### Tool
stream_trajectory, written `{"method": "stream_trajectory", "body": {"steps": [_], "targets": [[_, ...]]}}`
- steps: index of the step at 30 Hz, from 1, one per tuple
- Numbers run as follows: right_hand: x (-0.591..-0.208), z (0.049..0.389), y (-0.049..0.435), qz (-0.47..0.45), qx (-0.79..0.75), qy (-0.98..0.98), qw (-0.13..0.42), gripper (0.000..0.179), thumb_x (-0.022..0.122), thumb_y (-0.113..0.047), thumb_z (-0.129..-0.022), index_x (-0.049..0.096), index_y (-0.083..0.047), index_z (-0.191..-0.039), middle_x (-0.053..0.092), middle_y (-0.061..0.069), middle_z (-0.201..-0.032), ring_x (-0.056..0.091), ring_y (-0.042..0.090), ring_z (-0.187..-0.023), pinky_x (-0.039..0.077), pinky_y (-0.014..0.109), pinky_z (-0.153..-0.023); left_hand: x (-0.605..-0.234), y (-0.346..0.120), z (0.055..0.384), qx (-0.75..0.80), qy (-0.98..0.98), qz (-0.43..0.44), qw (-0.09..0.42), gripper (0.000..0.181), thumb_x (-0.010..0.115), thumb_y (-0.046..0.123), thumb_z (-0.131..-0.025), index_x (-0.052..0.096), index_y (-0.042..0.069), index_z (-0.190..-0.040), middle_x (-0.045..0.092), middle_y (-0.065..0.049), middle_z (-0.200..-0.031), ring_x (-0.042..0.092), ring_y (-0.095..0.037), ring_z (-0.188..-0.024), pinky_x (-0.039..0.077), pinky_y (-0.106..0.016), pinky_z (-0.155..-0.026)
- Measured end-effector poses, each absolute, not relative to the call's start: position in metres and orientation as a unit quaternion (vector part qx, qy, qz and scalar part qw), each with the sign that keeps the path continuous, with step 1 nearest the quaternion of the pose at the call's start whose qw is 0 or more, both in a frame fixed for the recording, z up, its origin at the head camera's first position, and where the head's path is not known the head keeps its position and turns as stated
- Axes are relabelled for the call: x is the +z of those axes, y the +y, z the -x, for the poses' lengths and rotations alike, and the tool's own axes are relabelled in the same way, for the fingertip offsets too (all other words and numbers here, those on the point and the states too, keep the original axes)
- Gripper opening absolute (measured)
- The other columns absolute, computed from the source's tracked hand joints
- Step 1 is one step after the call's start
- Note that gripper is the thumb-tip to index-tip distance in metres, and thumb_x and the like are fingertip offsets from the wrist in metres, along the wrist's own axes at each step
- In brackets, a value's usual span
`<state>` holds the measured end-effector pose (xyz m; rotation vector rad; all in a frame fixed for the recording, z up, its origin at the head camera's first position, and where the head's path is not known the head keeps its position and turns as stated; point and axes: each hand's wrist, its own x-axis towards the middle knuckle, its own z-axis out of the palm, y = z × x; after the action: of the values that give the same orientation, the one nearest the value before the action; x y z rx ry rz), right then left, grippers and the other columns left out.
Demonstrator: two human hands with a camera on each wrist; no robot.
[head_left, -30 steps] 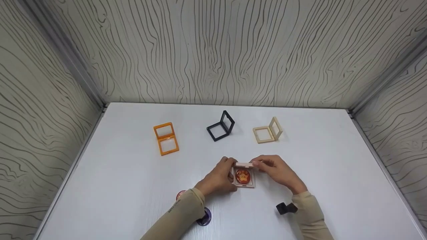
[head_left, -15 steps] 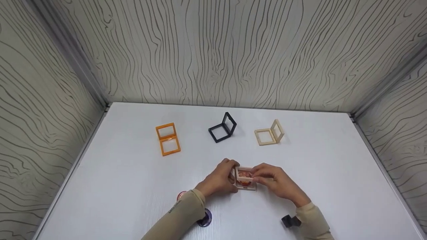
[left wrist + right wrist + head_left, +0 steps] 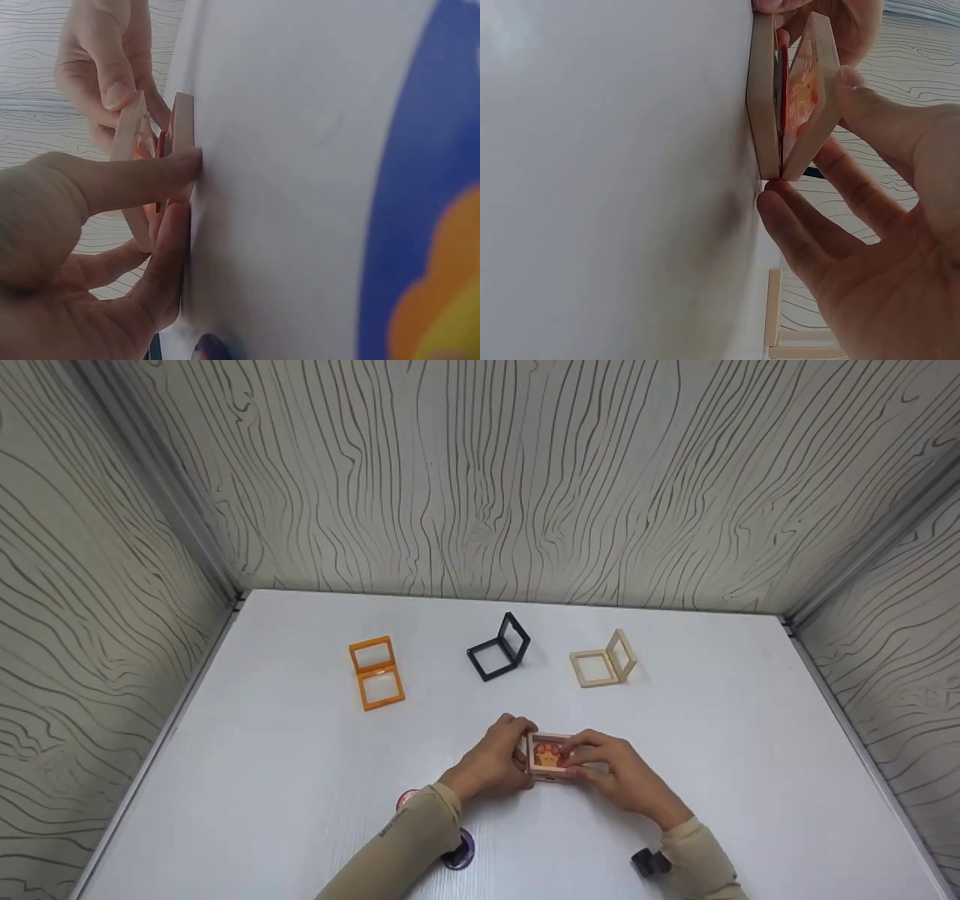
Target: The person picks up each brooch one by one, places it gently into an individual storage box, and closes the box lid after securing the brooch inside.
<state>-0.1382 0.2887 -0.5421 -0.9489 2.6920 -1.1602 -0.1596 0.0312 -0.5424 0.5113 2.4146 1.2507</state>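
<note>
A pale pink hinged display frame [image 3: 547, 771] with clear windows lies on the table before both hands. Inside it sits a round red badge [image 3: 548, 754] with a yellow-orange figure. My left hand [image 3: 495, 759] grips the frame's base by its left side, thumb and fingers along the edge in the left wrist view. With thumb and fingers my right hand [image 3: 619, 772] pinches the lid [image 3: 819, 105] at its right edge. In the right wrist view the lid stands tilted at a narrow angle above the base [image 3: 763, 112]. The badge's red edge shows between them.
Farther back on the white table [image 3: 247, 750] stand open frames: orange [image 3: 373, 670], black [image 3: 514, 664] and beige [image 3: 616, 667]. A purple badge [image 3: 463, 851] and a red-rimmed badge [image 3: 406, 797] lie partly under the left forearm. Walls enclose the table's back and sides.
The lid has swung from upright down over the badge, towards the near side. My right hand has moved down and nearer with it; the left hand keeps its grip on the base.
</note>
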Motion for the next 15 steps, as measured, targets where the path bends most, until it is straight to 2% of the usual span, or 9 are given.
{"method": "stream_trajectory", "body": {"steps": [4,11,15], "targets": [[-0.5417,0.1386,0.2871,0.303,-0.373,0.877,0.029,0.01,0.075,-0.021,-0.099,0.085,-0.021,-0.102,0.073,0.001,-0.122,0.07,0.027,-0.12,0.055,0.045,-0.105,-0.5416,0.0316,0.1603,0.439,0.86,-0.179,0.19,0.073,0.092,0.001,-0.074,0.06,0.01,-0.139,0.055,-0.002,-0.12,0.059,-0.007,-0.094,0.054,-0.025,-0.08],[-0.5443,0.1403,0.2833,0.314,-0.358,0.879,0.009,0.01,0.076,-0.017,-0.098,0.086,-0.017,-0.101,0.073,0.001,-0.12,0.07,0.025,-0.117,0.056,0.046,-0.102,-0.5386,0.031,0.1642,0.415,0.871,-0.174,0.198,0.079,0.096,0.014,-0.075,0.058,0.01,-0.143,0.054,-0.002,-0.126,0.055,-0.011,-0.104,0.053,-0.032,-0.097],[-0.5459,0.1422,0.2816,0.317,-0.358,0.878,-0.005,0.009,0.078,-0.013,-0.097,0.086,-0.016,-0.101,0.073,0.001,-0.119,0.071,0.025,-0.115,0.057,0.047,-0.101,-0.537,0.0307,0.1686,0.412,0.871,-0.171,0.204,0.078,0.095,0.013,-0.076,0.058,0.008,-0.144,0.055,-0.005,-0.128,0.057,-0.013,-0.106,0.053,-0.033,-0.101]]}}
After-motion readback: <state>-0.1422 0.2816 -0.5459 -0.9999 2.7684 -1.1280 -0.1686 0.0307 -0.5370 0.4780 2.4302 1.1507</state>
